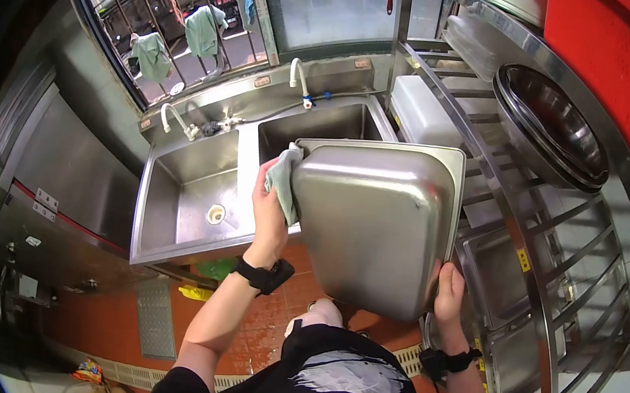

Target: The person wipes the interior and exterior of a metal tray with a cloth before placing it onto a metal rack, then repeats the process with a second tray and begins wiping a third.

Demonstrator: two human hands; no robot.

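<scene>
A deep stainless steel pan [368, 219] is held up in front of me, its outer bottom and side facing me. My left hand [272, 211] is closed on a grey-green cloth [284, 180], which is pressed against the pan's left rim. My right hand [448, 292] grips the pan's lower right edge, thumb on the near side and the other fingers mostly hidden. Behind the pan is a double sink, with the left basin [193, 188] in plain sight and the right basin [308, 128] partly covered by the pan.
Two white taps stand over the sink, the right tap [298, 83] near its back edge. On my right rises a metal rack [513, 230] with dark bowls [551, 128], a white tub [422, 111] and steel pans. Cloths [203, 31] hang on the window bars. The floor [247, 347] looks wet.
</scene>
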